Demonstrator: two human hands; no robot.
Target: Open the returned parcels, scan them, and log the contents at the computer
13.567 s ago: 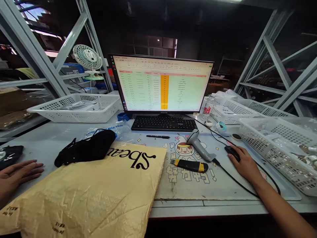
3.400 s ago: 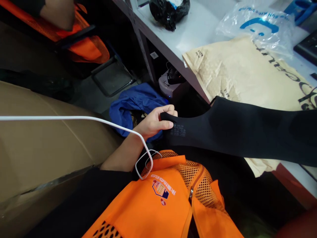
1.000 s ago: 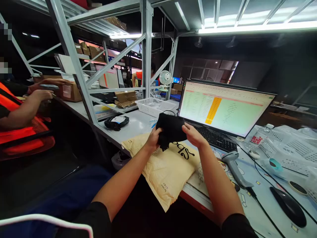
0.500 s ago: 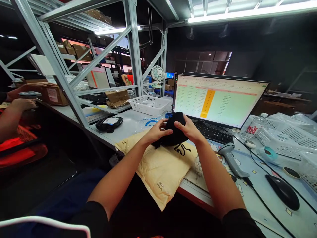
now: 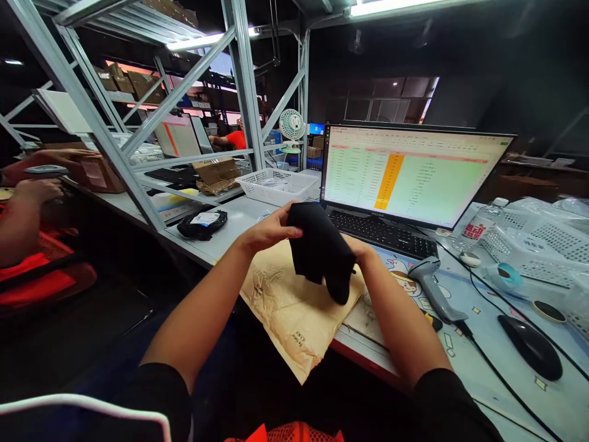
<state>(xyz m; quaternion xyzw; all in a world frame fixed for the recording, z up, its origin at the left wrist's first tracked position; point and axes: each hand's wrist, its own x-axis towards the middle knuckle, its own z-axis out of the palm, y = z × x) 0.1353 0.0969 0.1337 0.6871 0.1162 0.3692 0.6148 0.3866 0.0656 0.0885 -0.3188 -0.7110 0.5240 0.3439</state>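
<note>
1. Surface (image 5: 237, 216): carries everything at the workstation.
2. Monitor (image 5: 414, 178): spreadsheet showing, beyond the hands.
3. Tan mailer bag (image 5: 285, 307): lies flat, corner past the surface's front edge; big lettering now hidden behind the garment.
4. Black garment (image 5: 317, 242): held over the mailer bag, bunched half a second ago, now a longer, smoother fold. Probably mid-arranging, not set down.
5. Left hand (image 5: 269, 232): grips the garment's upper left, thumb in front.
6. Right hand (image 5: 358, 248): at the garment's right edge, fingers hidden; can't tell grip.
</note>
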